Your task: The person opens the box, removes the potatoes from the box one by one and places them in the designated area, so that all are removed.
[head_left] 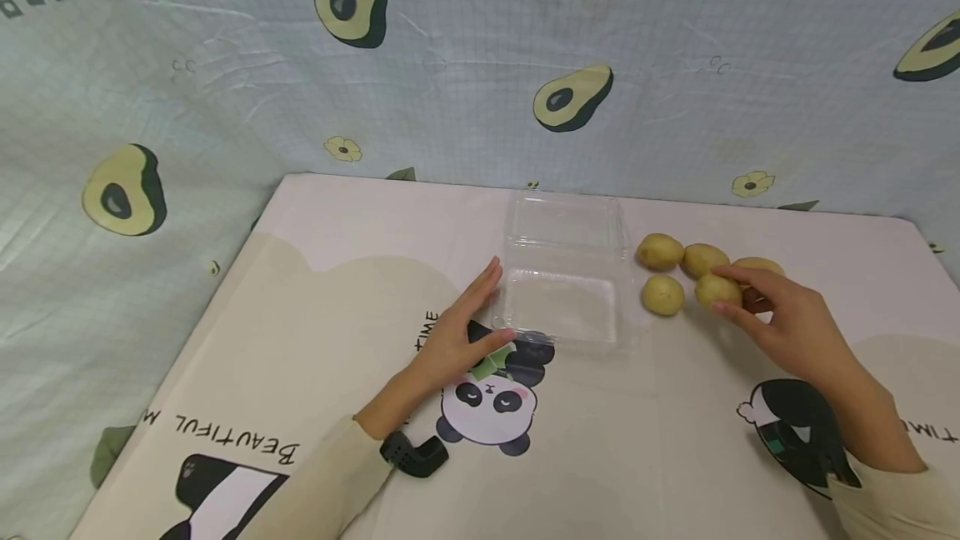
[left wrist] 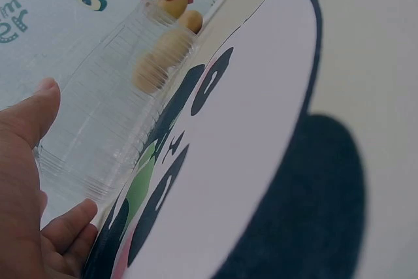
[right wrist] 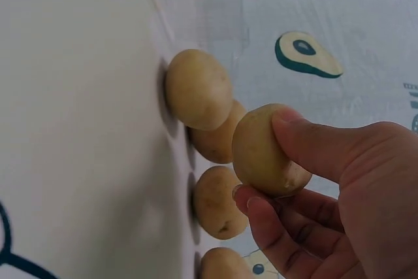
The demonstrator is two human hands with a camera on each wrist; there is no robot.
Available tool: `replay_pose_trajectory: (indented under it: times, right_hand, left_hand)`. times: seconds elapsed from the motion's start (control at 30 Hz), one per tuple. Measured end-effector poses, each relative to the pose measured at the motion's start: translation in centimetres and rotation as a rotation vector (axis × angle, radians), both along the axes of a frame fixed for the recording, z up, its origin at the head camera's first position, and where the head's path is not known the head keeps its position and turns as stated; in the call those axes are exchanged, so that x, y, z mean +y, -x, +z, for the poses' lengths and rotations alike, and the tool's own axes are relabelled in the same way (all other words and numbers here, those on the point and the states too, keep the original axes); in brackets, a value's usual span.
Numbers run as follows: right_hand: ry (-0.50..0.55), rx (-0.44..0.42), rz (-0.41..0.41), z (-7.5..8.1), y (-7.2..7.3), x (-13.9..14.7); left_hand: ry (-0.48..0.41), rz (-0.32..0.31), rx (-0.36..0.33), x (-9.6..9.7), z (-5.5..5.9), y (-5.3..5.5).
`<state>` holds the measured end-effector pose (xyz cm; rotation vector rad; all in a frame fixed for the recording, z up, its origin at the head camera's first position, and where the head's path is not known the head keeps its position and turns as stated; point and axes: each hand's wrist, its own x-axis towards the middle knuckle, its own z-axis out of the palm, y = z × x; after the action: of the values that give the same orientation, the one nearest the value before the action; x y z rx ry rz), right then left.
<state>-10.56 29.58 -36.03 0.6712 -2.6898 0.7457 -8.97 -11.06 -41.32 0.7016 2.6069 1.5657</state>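
Observation:
My right hand (head_left: 798, 319) pinches a small yellow potato (right wrist: 264, 151) between thumb and fingers, raised off the cloth in the right wrist view. Several more potatoes (head_left: 663, 295) lie close behind and to the left of it. My left hand (head_left: 457, 340) is at the left side of a clear plastic clamshell box (head_left: 558, 307), its fingers extended along the wall and its thumb near the front corner. The box lies with its lid (head_left: 566, 219) folded back toward the wall. In the left wrist view the box wall (left wrist: 98, 109) stands right by the thumb and fingertips.
A pale tablecloth (head_left: 360, 373) printed with pandas and lettering covers the table. Behind it hangs a light curtain (head_left: 450, 90) with avocado prints. A black wrist device (head_left: 414, 455) sits on the left forearm.

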Motion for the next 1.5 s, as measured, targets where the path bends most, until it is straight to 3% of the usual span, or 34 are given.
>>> replay_pose_trajectory:
  times: [0.63,0.9,1.5]
  right_hand:
    - [-0.059,-0.062,0.017,-1.6,-0.4,1.0]
    - [-0.037,-0.081,0.034,-2.1,-0.3,1.1]
    - [-0.031,-0.125,-0.012,-2.2,-0.3,1.1]
  left_hand:
    - [-0.012,-0.003,-0.003,0.1,-0.1,-0.1]
    - [-0.019,-0.005,0.000,0.1,-0.1,-0.1]
    - [-0.016,-0.001,0.001,0.0,-0.2,0.0]
